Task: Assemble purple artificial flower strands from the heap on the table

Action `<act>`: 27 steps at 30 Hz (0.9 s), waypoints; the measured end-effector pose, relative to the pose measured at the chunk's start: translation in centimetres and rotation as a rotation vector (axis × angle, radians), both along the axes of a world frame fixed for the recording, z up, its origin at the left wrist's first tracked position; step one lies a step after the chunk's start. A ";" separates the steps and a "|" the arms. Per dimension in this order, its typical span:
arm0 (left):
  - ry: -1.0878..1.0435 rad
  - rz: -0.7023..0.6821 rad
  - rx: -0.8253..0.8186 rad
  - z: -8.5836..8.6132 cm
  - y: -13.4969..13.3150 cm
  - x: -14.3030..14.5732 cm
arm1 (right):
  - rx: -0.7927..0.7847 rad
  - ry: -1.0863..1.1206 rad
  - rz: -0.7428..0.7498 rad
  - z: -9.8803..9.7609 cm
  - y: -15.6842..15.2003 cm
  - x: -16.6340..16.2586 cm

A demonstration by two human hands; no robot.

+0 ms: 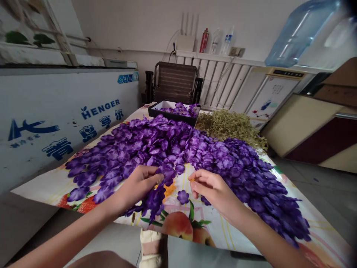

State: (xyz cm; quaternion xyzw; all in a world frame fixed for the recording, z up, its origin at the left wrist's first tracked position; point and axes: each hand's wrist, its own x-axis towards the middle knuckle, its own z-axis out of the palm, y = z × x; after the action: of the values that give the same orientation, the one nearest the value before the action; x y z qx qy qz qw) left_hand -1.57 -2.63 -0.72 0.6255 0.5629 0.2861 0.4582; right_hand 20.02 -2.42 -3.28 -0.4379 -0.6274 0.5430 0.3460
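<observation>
Purple fabric blossoms (166,174) hang in a strand from the left hand (136,188), fingers (150,172) pinched narrowly on them. Right hand (213,191): fingers (196,182) narrow on a small yellow piece (190,179). A loose blossom (183,197) lies just below these, on the peach-printed tablecloth (212,232).
</observation>
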 end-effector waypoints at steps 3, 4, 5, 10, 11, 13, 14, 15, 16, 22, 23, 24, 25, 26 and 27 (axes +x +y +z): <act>0.012 -0.072 0.013 -0.3 -0.2 1.3 | -0.025 0.146 -0.022 1.0 -1.6 0.7; 0.016 -0.101 0.022 -0.4 -0.2 1.8 | -0.026 0.199 -0.028 1.2 -2.1 0.9; 0.020 -0.129 0.031 -0.4 -0.2 2.2 | -0.023 0.244 -0.035 1.4 -2.5 1.1; 0.020 -0.224 0.088 -0.3 0.0 4.5 | -0.047 0.408 -0.042 1.4 -3.7 2.3; 0.014 -0.245 0.087 -0.2 0.0 4.9 | -0.049 0.439 -0.047 1.3 -3.8 2.5; 0.005 -0.287 0.069 -0.1 0.1 5.8 | -0.035 0.460 -0.071 1.2 -4.1 3.0; 0.004 -0.304 0.059 0.0 0.1 6.1 | -0.017 0.444 -0.090 1.1 -4.2 3.2; 0.003 -0.313 0.055 0.0 0.1 6.5 | 0.010 0.416 -0.116 1.1 -4.3 3.4; 0.004 -0.319 0.055 0.0 0.0 6.8 | 0.045 0.378 -0.145 1.2 -4.4 3.6; -0.064 -0.332 -0.003 -0.6 -0.4 7.5 | 0.276 0.087 -0.275 0.8 -4.6 4.2; -0.082 -0.338 -0.015 -0.8 -0.5 7.6 | 0.294 0.075 -0.266 0.6 -4.5 4.1; -0.100 -0.343 -0.027 -0.9 -0.6 7.6 | 0.299 0.072 -0.252 0.4 -4.5 4.1; -0.116 -0.350 -0.041 -0.9 -0.6 7.7 | 0.290 0.067 -0.239 0.2 -4.5 4.0; -0.130 -0.354 -0.058 -1.0 -0.7 7.8 | 0.271 0.057 -0.230 0.0 -4.6 3.9; -0.142 -0.356 -0.076 -1.0 -0.7 7.8 | 0.248 0.041 -0.225 -0.2 -4.6 3.8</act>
State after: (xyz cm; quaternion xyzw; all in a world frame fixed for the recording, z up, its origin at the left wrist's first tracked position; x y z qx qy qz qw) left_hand 6.27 -3.36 -1.69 0.6756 0.4203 0.2225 0.5634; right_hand 23.82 -7.03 -3.47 -0.4481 -0.6294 0.4280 0.4689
